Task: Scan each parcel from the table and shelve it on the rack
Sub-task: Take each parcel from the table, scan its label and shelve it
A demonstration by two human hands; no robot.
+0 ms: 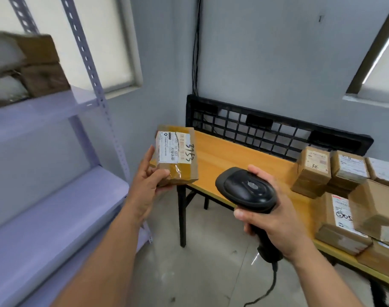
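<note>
Parcel [177, 156], above the counter's [233, 156] end: left hand [144, 185] fingers [161, 173] curled round it, right hand [277, 222] gripping scanner [248, 189]; we should square its label [173, 149] to the scanner.

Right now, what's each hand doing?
Left hand: holding a taped parcel, label up.
Right hand: closed round the scanner handle.

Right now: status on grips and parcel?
Left grip holds parcel, label up. Right grip holds scanner beside it. Nothing between them. More boxes on table.
</note>
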